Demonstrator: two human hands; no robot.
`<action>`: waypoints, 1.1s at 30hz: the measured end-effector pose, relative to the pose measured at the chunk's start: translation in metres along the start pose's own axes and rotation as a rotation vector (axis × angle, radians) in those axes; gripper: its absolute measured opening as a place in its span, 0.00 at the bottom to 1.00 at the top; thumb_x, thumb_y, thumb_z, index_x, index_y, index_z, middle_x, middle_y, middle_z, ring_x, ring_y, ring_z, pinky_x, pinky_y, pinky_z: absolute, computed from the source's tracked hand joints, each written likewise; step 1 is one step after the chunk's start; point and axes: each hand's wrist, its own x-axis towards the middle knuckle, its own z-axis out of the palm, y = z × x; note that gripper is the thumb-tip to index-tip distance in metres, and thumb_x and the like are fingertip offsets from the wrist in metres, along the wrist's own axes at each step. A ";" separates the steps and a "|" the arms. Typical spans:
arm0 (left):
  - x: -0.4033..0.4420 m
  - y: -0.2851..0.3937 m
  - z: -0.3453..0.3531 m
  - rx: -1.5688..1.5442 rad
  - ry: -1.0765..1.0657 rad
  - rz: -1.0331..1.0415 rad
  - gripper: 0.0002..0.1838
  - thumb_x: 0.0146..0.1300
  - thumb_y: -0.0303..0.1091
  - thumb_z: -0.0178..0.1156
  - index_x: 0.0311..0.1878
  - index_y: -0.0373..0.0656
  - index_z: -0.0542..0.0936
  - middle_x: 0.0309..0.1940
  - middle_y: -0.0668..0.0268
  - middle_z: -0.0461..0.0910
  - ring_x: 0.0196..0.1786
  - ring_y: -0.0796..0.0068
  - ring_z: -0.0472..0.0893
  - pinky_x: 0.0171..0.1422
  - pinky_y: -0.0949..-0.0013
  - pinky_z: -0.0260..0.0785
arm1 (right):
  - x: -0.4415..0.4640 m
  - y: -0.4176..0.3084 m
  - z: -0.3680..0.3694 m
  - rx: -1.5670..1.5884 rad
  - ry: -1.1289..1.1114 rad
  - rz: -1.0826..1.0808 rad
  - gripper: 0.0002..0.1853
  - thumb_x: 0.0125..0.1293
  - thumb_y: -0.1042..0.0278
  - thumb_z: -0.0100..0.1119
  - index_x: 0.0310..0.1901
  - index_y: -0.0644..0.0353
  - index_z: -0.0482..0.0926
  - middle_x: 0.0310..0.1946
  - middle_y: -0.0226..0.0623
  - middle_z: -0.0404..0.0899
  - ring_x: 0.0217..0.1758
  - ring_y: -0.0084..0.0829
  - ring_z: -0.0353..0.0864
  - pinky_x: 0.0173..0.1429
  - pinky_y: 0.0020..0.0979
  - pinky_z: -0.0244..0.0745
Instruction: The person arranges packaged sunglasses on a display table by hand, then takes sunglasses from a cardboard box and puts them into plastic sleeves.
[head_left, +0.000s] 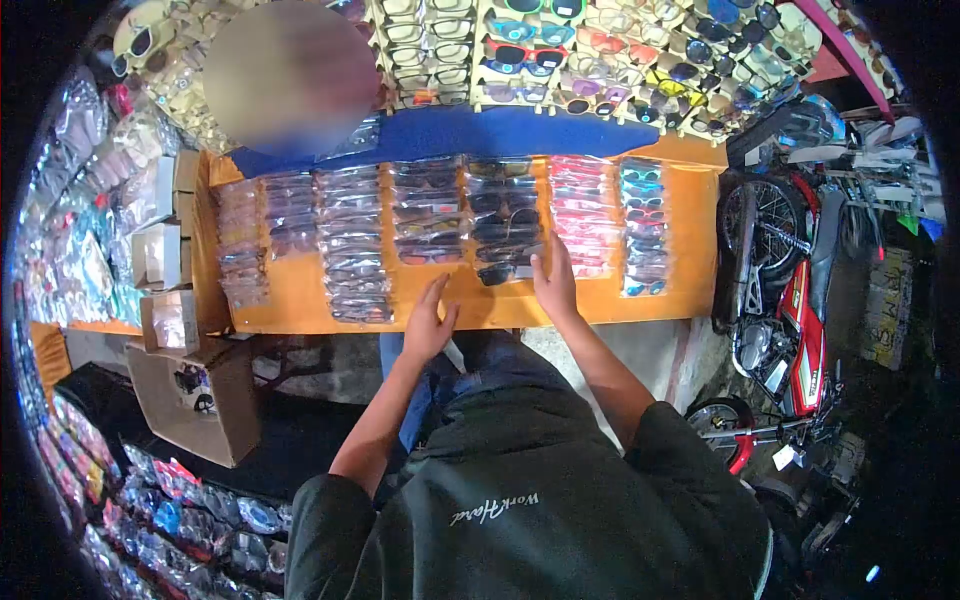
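Observation:
My left hand (430, 320) hovers at the table's front edge with its fingers apart and nothing in it. It is just below the column of bagged glasses (428, 215) that has red and yellow lenses among dark ones. My right hand (556, 280) is open too, thumb and fingers spread. It lies between the column of dark bagged sunglasses (503, 215) and the column of pink bagged glasses (582, 215). The lowest dark pair (496, 273) sits a little crooked, close to my right thumb; whether they touch, I cannot tell.
On the orange table (290, 312) lie more columns of bagged glasses (356, 240). Display racks of glasses (520, 50) stand behind a blue cloth (560, 132). Small white boxes (158, 255) and a cardboard box (195, 400) are at left. A red motorcycle (800, 330) stands at right.

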 end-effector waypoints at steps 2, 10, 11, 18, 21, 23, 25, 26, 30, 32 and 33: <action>0.010 -0.014 0.025 0.020 0.030 0.067 0.33 0.72 0.38 0.65 0.76 0.35 0.69 0.68 0.44 0.77 0.70 0.43 0.77 0.74 0.54 0.69 | -0.001 0.004 0.000 0.040 -0.011 0.036 0.34 0.81 0.57 0.56 0.79 0.67 0.61 0.77 0.58 0.65 0.81 0.53 0.63 0.83 0.44 0.58; 0.049 -0.031 0.095 -0.396 0.048 -0.307 0.36 0.77 0.44 0.61 0.79 0.32 0.64 0.74 0.46 0.72 0.75 0.51 0.74 0.77 0.57 0.66 | 0.004 0.031 0.024 0.318 -0.116 0.339 0.37 0.83 0.42 0.45 0.73 0.74 0.67 0.72 0.64 0.70 0.79 0.57 0.66 0.82 0.46 0.59; 0.052 -0.032 0.100 -0.450 0.068 -0.330 0.37 0.78 0.44 0.60 0.80 0.32 0.62 0.75 0.47 0.72 0.75 0.53 0.74 0.77 0.58 0.66 | 0.004 0.034 0.026 0.323 -0.115 0.343 0.37 0.83 0.42 0.45 0.73 0.74 0.67 0.72 0.64 0.70 0.79 0.57 0.66 0.82 0.46 0.59; 0.058 0.010 0.091 -0.654 0.026 -0.467 0.38 0.78 0.42 0.60 0.81 0.29 0.59 0.72 0.51 0.74 0.73 0.62 0.74 0.78 0.62 0.64 | 0.004 0.014 0.025 0.379 -0.082 0.350 0.36 0.82 0.42 0.48 0.71 0.71 0.70 0.68 0.63 0.74 0.74 0.56 0.71 0.78 0.47 0.63; 0.061 0.004 0.091 -0.559 0.065 -0.385 0.38 0.78 0.41 0.61 0.80 0.28 0.60 0.70 0.51 0.75 0.72 0.63 0.74 0.77 0.63 0.64 | 0.001 0.018 0.035 0.375 -0.016 0.340 0.35 0.82 0.42 0.49 0.72 0.70 0.71 0.68 0.62 0.75 0.74 0.55 0.72 0.77 0.46 0.64; 0.062 0.005 0.087 -0.601 0.035 -0.416 0.38 0.77 0.42 0.62 0.80 0.28 0.61 0.71 0.51 0.74 0.73 0.62 0.74 0.78 0.63 0.63 | -0.001 0.017 0.035 0.375 0.012 0.320 0.35 0.82 0.42 0.49 0.72 0.69 0.70 0.68 0.61 0.75 0.74 0.55 0.72 0.77 0.46 0.64; 0.063 -0.002 0.091 -0.584 0.047 -0.425 0.39 0.77 0.42 0.62 0.80 0.28 0.61 0.72 0.50 0.74 0.73 0.61 0.74 0.78 0.62 0.63 | -0.002 0.016 0.033 0.382 -0.018 0.350 0.36 0.82 0.41 0.48 0.74 0.69 0.69 0.69 0.61 0.73 0.75 0.56 0.71 0.78 0.47 0.64; 0.063 -0.006 0.094 -0.570 0.062 -0.436 0.39 0.76 0.42 0.63 0.80 0.28 0.61 0.72 0.50 0.74 0.73 0.60 0.73 0.79 0.61 0.63 | 0.000 0.016 0.032 0.382 -0.017 0.352 0.36 0.82 0.41 0.48 0.74 0.69 0.69 0.69 0.61 0.73 0.75 0.56 0.71 0.78 0.47 0.64; 0.065 -0.017 0.096 -0.549 0.017 -0.409 0.40 0.76 0.43 0.63 0.80 0.28 0.61 0.74 0.48 0.72 0.76 0.58 0.71 0.80 0.60 0.61 | -0.003 0.037 0.047 0.375 -0.026 0.314 0.37 0.83 0.45 0.51 0.74 0.73 0.66 0.70 0.58 0.74 0.74 0.45 0.74 0.78 0.39 0.65; 0.064 -0.013 0.093 -0.569 -0.008 -0.450 0.37 0.78 0.40 0.61 0.81 0.31 0.60 0.80 0.51 0.65 0.81 0.61 0.65 0.83 0.61 0.56 | -0.005 0.036 0.047 0.325 0.003 0.309 0.36 0.83 0.45 0.51 0.74 0.73 0.66 0.68 0.57 0.75 0.72 0.44 0.76 0.76 0.39 0.67; 0.064 -0.014 0.094 -0.569 -0.007 -0.451 0.37 0.78 0.40 0.61 0.81 0.31 0.60 0.80 0.51 0.65 0.81 0.61 0.65 0.83 0.61 0.56 | -0.005 0.034 0.044 0.326 -0.022 0.333 0.38 0.81 0.41 0.50 0.75 0.72 0.66 0.71 0.61 0.72 0.76 0.51 0.71 0.78 0.43 0.64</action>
